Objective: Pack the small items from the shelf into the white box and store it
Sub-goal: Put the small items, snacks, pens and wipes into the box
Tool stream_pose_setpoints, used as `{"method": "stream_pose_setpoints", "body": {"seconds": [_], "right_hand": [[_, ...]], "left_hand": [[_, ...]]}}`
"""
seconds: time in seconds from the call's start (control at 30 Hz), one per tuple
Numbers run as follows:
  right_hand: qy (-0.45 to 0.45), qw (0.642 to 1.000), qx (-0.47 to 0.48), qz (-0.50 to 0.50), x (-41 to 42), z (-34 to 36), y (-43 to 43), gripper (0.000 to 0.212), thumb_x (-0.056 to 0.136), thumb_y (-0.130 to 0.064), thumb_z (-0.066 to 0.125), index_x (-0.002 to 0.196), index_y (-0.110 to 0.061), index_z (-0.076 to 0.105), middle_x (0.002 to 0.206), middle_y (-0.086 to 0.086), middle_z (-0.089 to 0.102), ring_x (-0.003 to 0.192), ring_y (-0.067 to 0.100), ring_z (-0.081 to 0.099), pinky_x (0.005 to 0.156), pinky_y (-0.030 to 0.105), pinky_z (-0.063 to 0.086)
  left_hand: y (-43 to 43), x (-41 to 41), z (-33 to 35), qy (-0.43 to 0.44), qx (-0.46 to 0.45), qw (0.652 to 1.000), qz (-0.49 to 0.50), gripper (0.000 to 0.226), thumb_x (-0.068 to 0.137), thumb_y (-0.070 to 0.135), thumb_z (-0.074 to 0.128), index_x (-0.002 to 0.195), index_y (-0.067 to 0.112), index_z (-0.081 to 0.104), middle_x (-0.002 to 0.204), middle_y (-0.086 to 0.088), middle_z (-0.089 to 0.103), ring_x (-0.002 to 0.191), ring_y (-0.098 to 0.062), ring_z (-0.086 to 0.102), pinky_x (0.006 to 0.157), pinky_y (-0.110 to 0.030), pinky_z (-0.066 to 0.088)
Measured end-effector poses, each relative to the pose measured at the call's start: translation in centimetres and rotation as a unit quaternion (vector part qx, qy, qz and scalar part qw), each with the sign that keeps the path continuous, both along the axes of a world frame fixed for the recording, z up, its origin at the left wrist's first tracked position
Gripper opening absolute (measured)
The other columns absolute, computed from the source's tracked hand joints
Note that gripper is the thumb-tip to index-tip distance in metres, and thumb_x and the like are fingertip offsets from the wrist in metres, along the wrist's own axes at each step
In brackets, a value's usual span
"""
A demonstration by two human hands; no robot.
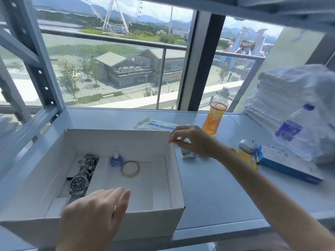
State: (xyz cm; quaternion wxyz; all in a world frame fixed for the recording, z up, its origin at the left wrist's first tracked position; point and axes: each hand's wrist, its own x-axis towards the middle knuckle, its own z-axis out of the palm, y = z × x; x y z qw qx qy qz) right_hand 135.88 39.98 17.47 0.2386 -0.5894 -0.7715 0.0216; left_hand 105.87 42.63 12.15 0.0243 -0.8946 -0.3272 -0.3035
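An open white box (159, 220) stands on the pale blue shelf (213, 192). Inside it lie a dark-faced wristwatch (78, 183), a small blue-labelled bottle (117, 159) and a tan tape ring (130, 169). My left hand (94, 216) rests over the box's near wall, fingers loosely together, holding nothing. My right hand (192, 142) hovers just right of the box's far corner, fingers curled down over a small white and metal item (188, 154) on the shelf; whether it grips the item is hidden.
Behind the box lies a flat white packet (154, 125). An orange drink bottle (214, 116) stands at the back. To the right lie a yellow packet (247, 158), a grey rounded object (246, 146), a blue box (288, 163), a clear water bottle (297, 129) and stacked white towels (290, 87).
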Motion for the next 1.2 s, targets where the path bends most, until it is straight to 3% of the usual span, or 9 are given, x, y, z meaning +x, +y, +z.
{"method": "stream_pose_setpoints", "body": {"seconds": [0.17, 0.3, 0.4, 0.53, 0.73, 0.83, 1.0, 1.13, 1.2], "right_hand": [[-0.004, 0.98, -0.041, -0.193, 8.5, -4.6, -4.4, 0.01, 0.082, -0.004, 0.064, 0.086, -0.011, 0.07, 0.085, 0.001, 0.062, 0.072, 0.017, 0.055, 0.069, 0.037, 0.049], [0.003, 0.938, -0.132, -0.319, 12.5, -9.2, -4.9, 0.021, 0.085, -0.008, 0.057, 0.104, -0.008, 0.066, 0.108, 0.011, 0.061, 0.099, 0.028, 0.057, 0.086, 0.034, 0.044], [0.034, 0.921, -0.151, -0.357, 13.9, -11.6, -5.0, 0.026, 0.086, -0.009, 0.054, 0.111, -0.008, 0.061, 0.118, 0.014, 0.055, 0.111, 0.031, 0.051, 0.091, 0.035, 0.041], [0.012, 0.92, -0.165, -0.356, 14.5, -12.8, -5.0, 0.029, 0.088, -0.015, 0.055, 0.116, -0.01, 0.059, 0.118, 0.012, 0.056, 0.111, 0.031, 0.051, 0.087, 0.031, 0.04], [0.009, 0.921, -0.128, -0.367, 14.9, -12.6, -5.2, 0.009, 0.083, -0.019, 0.06, 0.09, -0.016, 0.064, 0.1, 0.007, 0.064, 0.095, 0.027, 0.059, 0.072, 0.031, 0.043], [-0.002, 0.922, -0.125, -0.366, 15.0, -11.6, -5.4, 0.005, 0.076, -0.017, 0.06, 0.079, -0.019, 0.063, 0.091, 0.005, 0.067, 0.087, 0.027, 0.06, 0.064, 0.027, 0.037], [-0.021, 0.938, -0.005, -0.346, 14.1, -7.0, -6.0, 0.004, 0.073, -0.011, 0.066, 0.076, -0.011, 0.064, 0.078, 0.008, 0.068, 0.074, 0.03, 0.061, 0.06, 0.027, 0.037], [0.053, 0.965, 0.104, -0.235, 10.2, -1.8, -5.3, 0.012, 0.072, -0.006, 0.075, 0.079, -0.009, 0.065, 0.074, 0.004, 0.069, 0.07, 0.016, 0.067, 0.067, 0.029, 0.055], [0.105, 0.98, 0.101, -0.136, 6.6, 0.6, -4.6, 0.016, 0.074, -0.003, 0.075, 0.087, -0.007, 0.065, 0.077, 0.0, 0.067, 0.069, 0.002, 0.065, 0.071, 0.012, 0.052]], "left_hand": [[-2.3, 3.7, 0.5, 0.009, 0.014, 0.996, -0.089, 0.047, 0.09, 0.052, 0.029, 0.059, 0.029, 0.056, 0.047, 0.017, 0.05, 0.038, -0.004, 0.048, 0.031, -0.017, 0.032], [-5.2, 7.5, 0.2, 0.027, 0.009, 0.994, -0.104, 0.048, 0.08, 0.062, 0.035, 0.056, 0.024, 0.052, 0.042, 0.011, 0.049, 0.035, -0.008, 0.048, 0.033, -0.018, 0.029], [-6.1, 8.0, 0.2, 0.039, -0.001, 0.996, -0.074, 0.042, 0.075, 0.058, 0.042, 0.054, 0.022, 0.045, 0.037, 0.007, 0.044, 0.03, -0.01, 0.044, 0.038, -0.015, 0.022], [-6.4, 8.0, 0.0, 0.06, -0.014, 0.997, -0.036, 0.036, 0.073, 0.05, 0.043, 0.052, 0.021, 0.041, 0.035, 0.006, 0.042, 0.028, -0.015, 0.043, 0.04, -0.015, 0.019], [-6.7, 8.2, 0.1, 0.064, -0.012, 0.998, 0.011, 0.031, 0.071, 0.048, 0.042, 0.056, 0.025, 0.027, 0.034, 0.006, 0.04, 0.028, -0.015, 0.041, 0.044, -0.013, 0.013], [-6.9, 8.4, 0.2, 0.061, -0.009, 0.998, 0.026, 0.032, 0.07, 0.047, 0.043, 0.053, 0.022, 0.031, 0.034, 0.007, 0.041, 0.029, -0.015, 0.042, 0.046, -0.011, 0.011], [-6.8, 8.3, 0.2, 0.063, 0.005, 0.998, 0.022, 0.036, 0.072, 0.049, 0.044, 0.051, 0.02, 0.039, 0.036, 0.007, 0.043, 0.031, -0.015, 0.044, 0.047, -0.01, 0.008], [-6.2, 7.1, 0.2, 0.059, 0.039, 0.995, -0.064, 0.042, 0.08, 0.057, 0.046, 0.056, 0.023, 0.044, 0.043, 0.011, 0.046, 0.037, -0.005, 0.043, 0.041, -0.013, 0.016], [-5.4, 5.6, 0.0, 0.049, 0.054, 0.99, -0.122, 0.041, 0.086, 0.054, 0.048, 0.06, 0.023, 0.048, 0.049, 0.011, 0.047, 0.044, -0.006, 0.043, 0.042, -0.017, 0.028]]}}
